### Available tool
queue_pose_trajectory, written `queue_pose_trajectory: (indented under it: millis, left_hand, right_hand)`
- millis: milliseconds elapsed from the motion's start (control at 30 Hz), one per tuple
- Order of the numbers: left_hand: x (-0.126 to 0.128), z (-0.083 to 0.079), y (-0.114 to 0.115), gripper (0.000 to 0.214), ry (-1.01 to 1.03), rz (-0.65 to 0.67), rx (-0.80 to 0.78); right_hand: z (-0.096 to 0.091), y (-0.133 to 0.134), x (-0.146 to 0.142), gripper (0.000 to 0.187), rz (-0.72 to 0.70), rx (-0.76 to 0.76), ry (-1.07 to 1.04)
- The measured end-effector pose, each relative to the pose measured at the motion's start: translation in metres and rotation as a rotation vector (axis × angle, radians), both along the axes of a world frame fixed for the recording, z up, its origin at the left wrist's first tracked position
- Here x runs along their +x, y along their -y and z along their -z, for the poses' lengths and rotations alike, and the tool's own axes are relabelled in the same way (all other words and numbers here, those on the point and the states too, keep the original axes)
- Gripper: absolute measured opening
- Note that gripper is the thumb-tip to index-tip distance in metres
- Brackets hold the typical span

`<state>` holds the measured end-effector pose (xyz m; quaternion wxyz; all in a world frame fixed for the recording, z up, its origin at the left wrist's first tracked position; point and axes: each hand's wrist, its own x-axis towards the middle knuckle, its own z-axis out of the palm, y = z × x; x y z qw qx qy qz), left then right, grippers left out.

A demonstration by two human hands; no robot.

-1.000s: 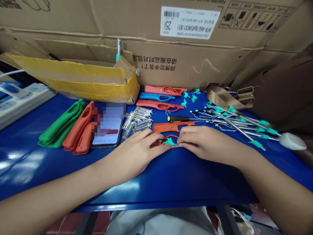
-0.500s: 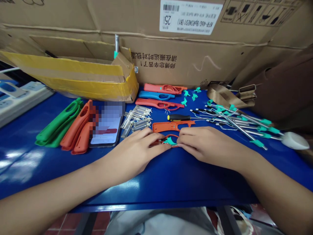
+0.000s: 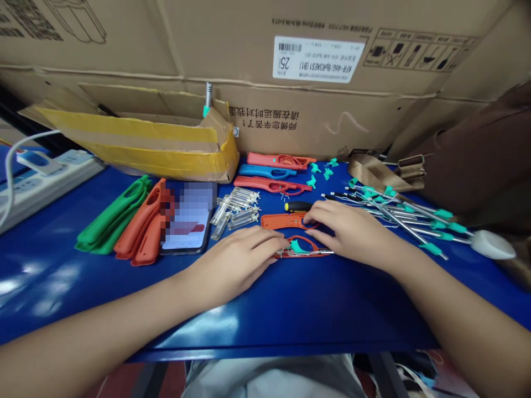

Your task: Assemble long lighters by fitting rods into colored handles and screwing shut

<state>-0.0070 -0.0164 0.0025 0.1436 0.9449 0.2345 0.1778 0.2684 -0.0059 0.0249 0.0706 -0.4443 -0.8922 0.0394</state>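
Note:
An orange handle shell (image 3: 302, 249) with a teal trigger and a thin metal rod in it lies on the blue table (image 3: 290, 309). My left hand (image 3: 240, 257) lies flat on its left end, fingers stretched out. My right hand (image 3: 350, 229) reaches over it, fingers apart. Its fingertips touch the right end of a second orange shell (image 3: 284, 221) just behind, and its thumb is by the first shell. A black and yellow screwdriver (image 3: 296, 206) lies right behind those fingertips.
Green shells (image 3: 112, 218) and orange shells (image 3: 143, 229) are stacked left, beside a phone (image 3: 186, 221). Clear tubes (image 3: 234, 207) lie mid-table. Red and blue assembled handles (image 3: 269, 171) sit at the back, metal rods with teal tips (image 3: 406, 213) right. Cardboard boxes (image 3: 166, 143) wall the rear; a power strip (image 3: 41, 177) lies far left.
My right hand has left the trigger on the near shell and moved back onto the second orange shell. My left hand stays on the near shell. The camera tilted slightly.

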Motion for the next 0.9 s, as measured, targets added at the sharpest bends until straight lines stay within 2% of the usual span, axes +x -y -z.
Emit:
queue_pose_trajectory:
  millis: [100, 200, 300, 433, 500, 567, 733, 900]
  left_hand:
    - [-0.002, -0.003, -0.003, 0.028, 0.067, -0.054, 0.037]
    - [-0.006, -0.008, -0.008, 0.034, 0.121, -0.135, 0.194]
    - [-0.010, -0.014, -0.011, 0.034, 0.094, -0.171, 0.325]
    - [-0.013, -0.019, -0.012, 0.029, 0.008, -0.133, 0.413]
    - [-0.014, -0.020, -0.014, 0.030, -0.041, -0.108, 0.415]
    - [-0.016, -0.021, -0.016, 0.033, -0.067, -0.094, 0.389]
    - [-0.019, -0.022, -0.024, 0.036, -0.092, -0.057, 0.323]
    - [-0.017, -0.021, -0.024, 0.033, -0.155, -0.017, 0.246]
  right_hand:
    - [-0.001, -0.001, -0.002, 0.011, -0.008, -0.032, -0.092]
    - [-0.008, 0.003, -0.007, 0.011, 0.039, -0.096, -0.337]
    - [-0.013, 0.009, -0.014, 0.017, 0.151, -0.276, -0.551]
    - [-0.012, 0.013, -0.021, 0.021, 0.219, -0.513, -0.690]
    - [-0.010, 0.012, -0.021, 0.022, 0.218, -0.519, -0.688]
    - [-0.008, 0.011, -0.018, 0.023, 0.196, -0.456, -0.614]
    - [-0.007, 0.009, -0.007, 0.038, -0.036, -0.237, -0.376]
    - [-0.013, 0.012, -0.007, 0.031, -0.102, -0.261, -0.250]
